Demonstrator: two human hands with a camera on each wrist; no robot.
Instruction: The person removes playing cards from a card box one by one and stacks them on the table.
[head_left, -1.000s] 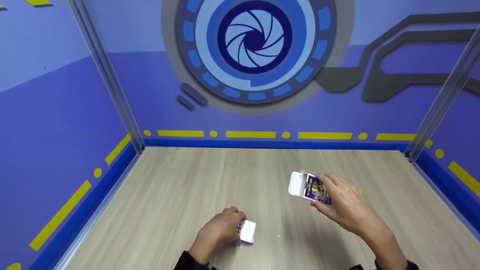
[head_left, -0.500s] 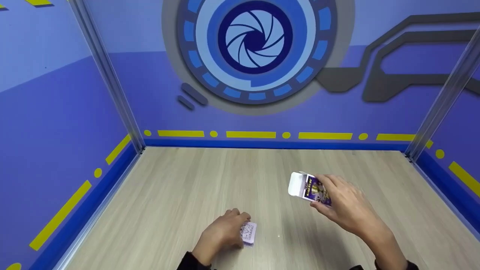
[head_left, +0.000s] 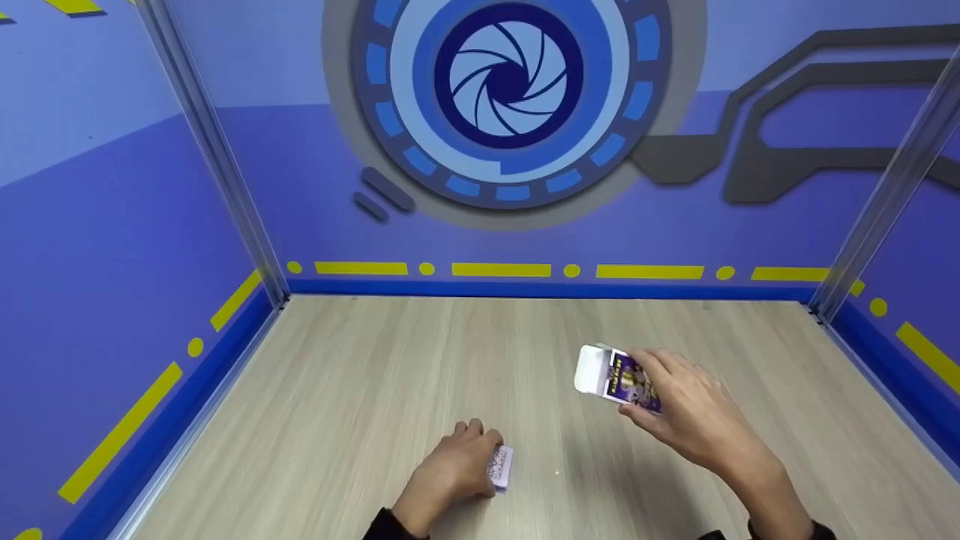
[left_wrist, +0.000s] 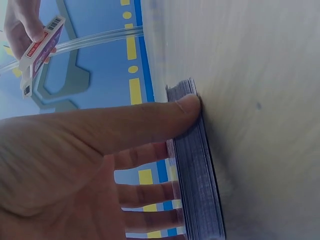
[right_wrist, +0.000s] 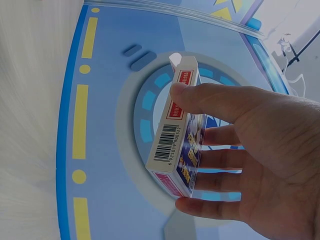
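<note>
My left hand grips a deck of playing cards by its edges, low over the table. In the left wrist view the thumb lies along the near side of the deck, with the fingers on the far side. Held up to the right is a small card box with purple printing, its white flap standing open toward the left. My right hand grips that box, and in the right wrist view the thumb presses its barcode side while the fingers wrap the printed face.
A wood-grain table lies under both hands. Blue and purple printed panels wall it at the back and both sides, with metal posts at the corners.
The left hand has shifted slightly right over the deck, covering more of it. The deck's top turned from glaring white to showing its printed back. The right hand and box have hardly moved.
</note>
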